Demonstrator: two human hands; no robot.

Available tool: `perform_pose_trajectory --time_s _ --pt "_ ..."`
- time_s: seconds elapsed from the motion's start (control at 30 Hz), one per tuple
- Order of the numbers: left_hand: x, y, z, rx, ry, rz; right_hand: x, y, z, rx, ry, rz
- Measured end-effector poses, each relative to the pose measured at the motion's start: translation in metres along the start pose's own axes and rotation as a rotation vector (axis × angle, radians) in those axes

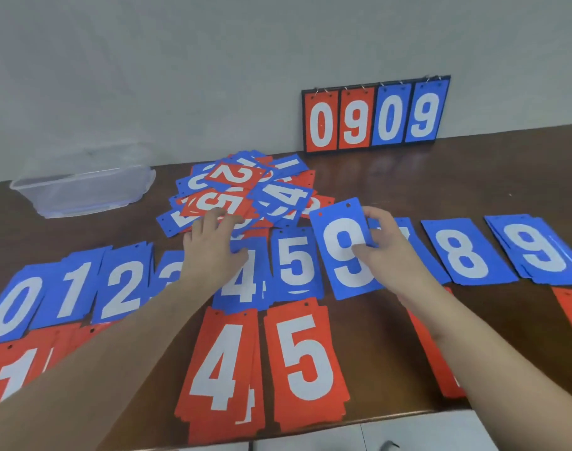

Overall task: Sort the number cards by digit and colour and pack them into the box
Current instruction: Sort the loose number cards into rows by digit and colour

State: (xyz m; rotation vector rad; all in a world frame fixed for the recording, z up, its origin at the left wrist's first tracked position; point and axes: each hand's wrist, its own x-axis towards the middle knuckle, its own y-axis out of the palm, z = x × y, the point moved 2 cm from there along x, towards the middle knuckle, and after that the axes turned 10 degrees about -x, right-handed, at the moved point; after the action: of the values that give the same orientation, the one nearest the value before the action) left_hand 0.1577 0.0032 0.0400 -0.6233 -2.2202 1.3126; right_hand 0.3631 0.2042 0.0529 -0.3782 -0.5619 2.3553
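Sorting is under way. The right hand [384, 252] holds a blue 9 card [341, 252], fingers pinched on it, mid-frame. It probably goes next on the blue 9 pile [538, 252] at right. The left hand [213, 242] rests, fingers straight, on the mixed heap [245, 190]. The box [83, 187] waits upper left.
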Motion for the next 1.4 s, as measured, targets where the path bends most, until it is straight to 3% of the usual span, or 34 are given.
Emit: perform_pose_trajectory --time_s 0.33,0.5,0.8,1.07,1.23,1.4 --pt "0.018 0.034 -0.093 -0.208 0.282 0.051 0.021 -0.093 -0.038 0.022 0.137 -0.128" --pt "0.026 0.052 -0.127 -0.248 0.317 0.087 0.040 -0.166 -0.077 -0.095 0.206 -0.251" --pt "0.047 0.089 -0.192 -0.227 0.344 0.168 0.061 -0.241 -0.137 -0.456 0.329 -0.290" --pt "0.059 0.107 -0.214 -0.194 0.283 0.189 0.070 -0.237 -0.150 -0.774 0.154 -0.336" --pt "0.061 0.095 -0.186 -0.170 0.247 0.171 0.085 -0.206 -0.128 -0.649 -0.028 -0.305" --pt "0.059 0.071 -0.137 -0.144 0.168 0.147 0.105 -0.152 -0.093 -0.551 -0.176 -0.146"
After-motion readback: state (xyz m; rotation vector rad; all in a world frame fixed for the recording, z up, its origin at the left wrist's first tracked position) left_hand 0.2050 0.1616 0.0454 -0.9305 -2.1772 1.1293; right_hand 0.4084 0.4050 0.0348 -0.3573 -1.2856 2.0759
